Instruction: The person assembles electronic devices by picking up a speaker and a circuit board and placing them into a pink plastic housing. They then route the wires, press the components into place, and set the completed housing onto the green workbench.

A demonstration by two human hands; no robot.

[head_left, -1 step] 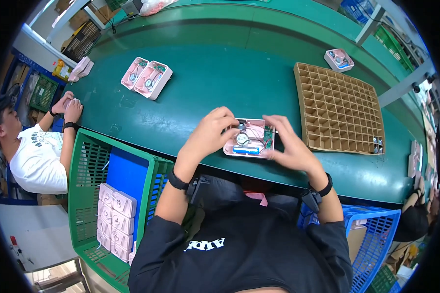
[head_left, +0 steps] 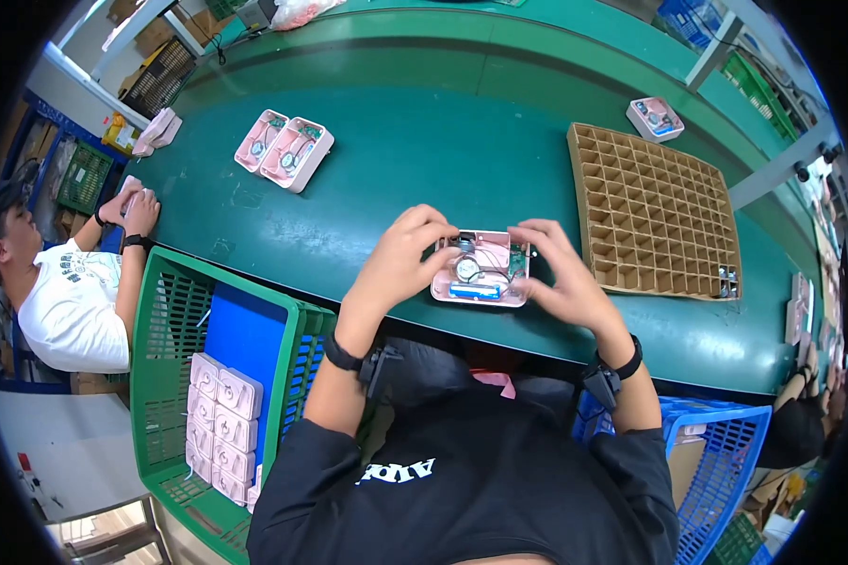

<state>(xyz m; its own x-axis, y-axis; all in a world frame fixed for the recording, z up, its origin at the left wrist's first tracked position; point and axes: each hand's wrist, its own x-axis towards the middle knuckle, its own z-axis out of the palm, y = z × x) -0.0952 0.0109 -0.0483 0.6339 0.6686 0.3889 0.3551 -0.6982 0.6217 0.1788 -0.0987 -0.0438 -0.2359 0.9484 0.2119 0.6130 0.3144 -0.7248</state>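
Observation:
An open pink plastic housing (head_left: 497, 301) lies on the green bench in front of me. Inside it are a round silver part (head_left: 467, 269), a blue battery cell (head_left: 474, 292), a small green circuit board (head_left: 518, 259) and thin wires. My left hand (head_left: 407, 259) grips the housing's left side, its thumb reaching in beside the round part and its fingers curled at the far left corner. Around the right end curves my right hand (head_left: 565, 273), fingers at the far corner and thumb at the near one.
Two similar pink housings (head_left: 297, 155) sit at the left; another (head_left: 655, 120) stands far right. A cardboard divider tray (head_left: 584, 202) is on the right. A green crate (head_left: 151, 367) holds pink units (head_left: 238, 394); a blue crate (head_left: 725, 443) is at right. A co-worker (head_left: 75, 311) sits left.
My right thumb has shifted slightly to the right along the housing's near corner. The housing and my left hand stay almost where they were.

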